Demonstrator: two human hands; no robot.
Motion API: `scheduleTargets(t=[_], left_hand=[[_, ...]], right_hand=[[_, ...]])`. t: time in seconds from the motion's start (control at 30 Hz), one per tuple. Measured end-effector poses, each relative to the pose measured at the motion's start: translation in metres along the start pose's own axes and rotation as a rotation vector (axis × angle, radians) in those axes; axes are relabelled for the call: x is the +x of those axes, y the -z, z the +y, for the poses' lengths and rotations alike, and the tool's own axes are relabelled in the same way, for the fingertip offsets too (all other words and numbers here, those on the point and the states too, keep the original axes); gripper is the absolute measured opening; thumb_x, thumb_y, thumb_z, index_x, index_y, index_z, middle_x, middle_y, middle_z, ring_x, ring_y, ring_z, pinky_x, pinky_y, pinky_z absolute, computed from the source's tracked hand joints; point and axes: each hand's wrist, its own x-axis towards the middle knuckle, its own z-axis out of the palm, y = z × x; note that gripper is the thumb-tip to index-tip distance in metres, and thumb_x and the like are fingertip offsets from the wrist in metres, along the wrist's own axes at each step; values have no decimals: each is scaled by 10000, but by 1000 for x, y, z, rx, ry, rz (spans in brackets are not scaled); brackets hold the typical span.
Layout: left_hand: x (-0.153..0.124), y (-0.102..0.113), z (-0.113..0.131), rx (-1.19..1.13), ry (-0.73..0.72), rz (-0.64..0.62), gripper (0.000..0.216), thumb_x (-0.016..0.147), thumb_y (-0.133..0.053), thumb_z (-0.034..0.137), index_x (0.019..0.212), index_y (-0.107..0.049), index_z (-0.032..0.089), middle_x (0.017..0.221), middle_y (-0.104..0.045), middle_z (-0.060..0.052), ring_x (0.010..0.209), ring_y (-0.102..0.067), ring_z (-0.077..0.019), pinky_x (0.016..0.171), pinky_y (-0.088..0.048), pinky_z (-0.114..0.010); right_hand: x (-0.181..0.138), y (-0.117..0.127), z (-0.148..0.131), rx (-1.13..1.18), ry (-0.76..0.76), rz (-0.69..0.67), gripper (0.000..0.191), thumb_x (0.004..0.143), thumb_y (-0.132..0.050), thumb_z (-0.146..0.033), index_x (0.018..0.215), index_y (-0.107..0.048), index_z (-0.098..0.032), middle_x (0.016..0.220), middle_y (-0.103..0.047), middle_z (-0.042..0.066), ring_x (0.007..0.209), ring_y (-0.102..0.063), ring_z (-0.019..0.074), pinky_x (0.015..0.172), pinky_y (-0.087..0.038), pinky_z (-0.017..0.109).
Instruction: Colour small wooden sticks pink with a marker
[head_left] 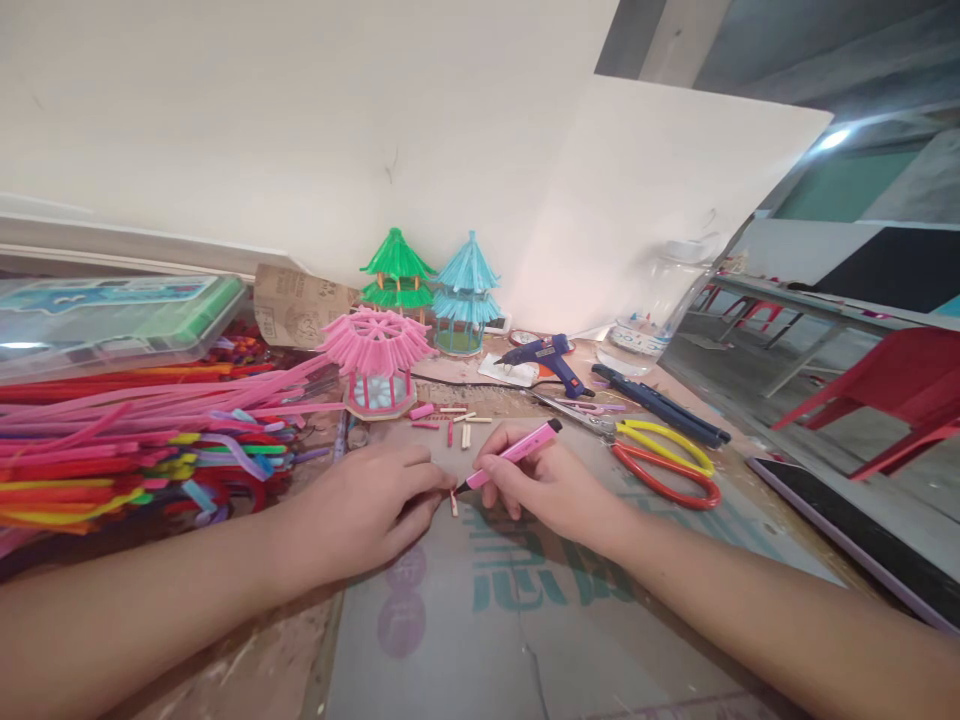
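My right hand (536,475) grips a pink marker (514,453), its dark tip pointing down and left. The tip meets a short wooden stick (454,505), partly coloured pink, which my left hand (386,500) pinches at its upper end. Both hands are low over a grey printed board (420,670). Just beyond them lie several loose short sticks (466,437), some plain and some pink (422,411). Behind these stands a small pavilion with a pink fuzzy roof (375,345), beside a green pavilion (397,265) and a blue one (469,290).
Bundles of coloured pipe cleaners (90,440) and a plastic case (120,315) fill the left side. To the right are scissors with red and yellow handles (667,465), a blue glue gun (547,360), a dark cutter-like tool (660,403), a clear jar (656,300) and a phone-like slab (855,540).
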Motion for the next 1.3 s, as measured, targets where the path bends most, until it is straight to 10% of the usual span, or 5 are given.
scheduleTargets(t=[1.3], left_hand=[[0,-1,-1,26,5,34,148,858,-517,128,874,-648,196,808,-667,-1,764,-603,-178,668,-416,-276]], right_hand=[[-2,1,-1,26,-5,-66,187,820,-572,-360,772,-512,-189,570,-600,-32,414,-427,65,420,-368,187]])
